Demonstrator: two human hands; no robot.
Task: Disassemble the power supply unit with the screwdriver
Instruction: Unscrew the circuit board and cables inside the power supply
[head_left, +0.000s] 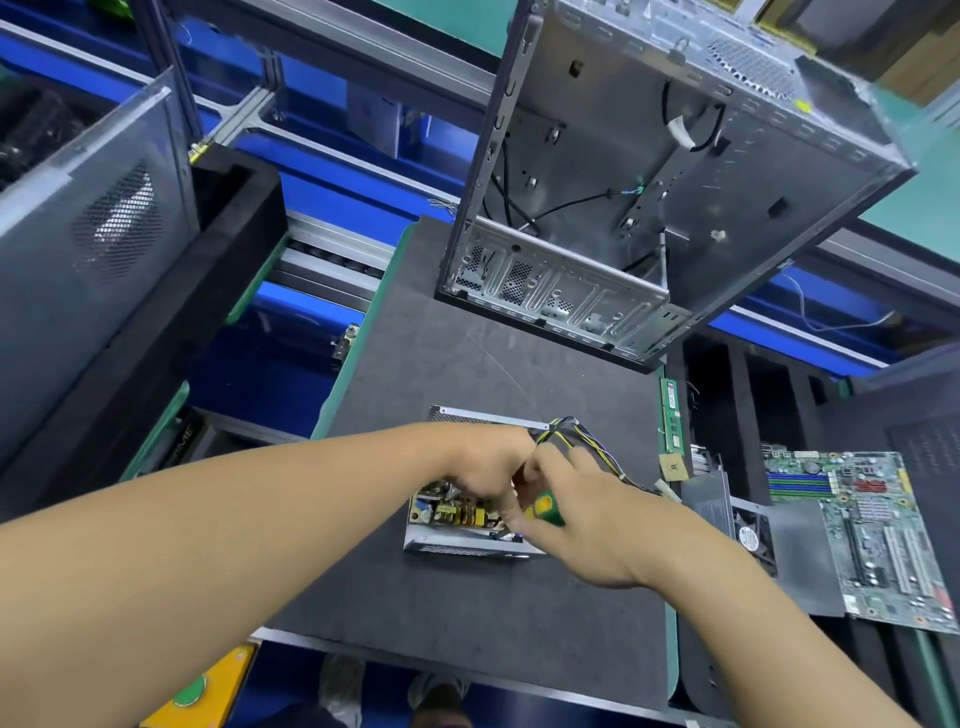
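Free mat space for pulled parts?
Bare mat between the power supply unit and the computer case, and the strip along its near edge. Right of the mat, crowded: RAM stick, fan, motherboard. Right hand grips the screwdriver over the unit.

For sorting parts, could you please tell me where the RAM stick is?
Head view: the RAM stick lies at the right edge of the grey mat, right of the power supply unit.

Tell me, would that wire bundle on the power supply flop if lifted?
Probably floppy: the wire bundle arcs loosely beside the power supply unit. Likely light, being thin strands. It may tug the unit, as it seems attached.
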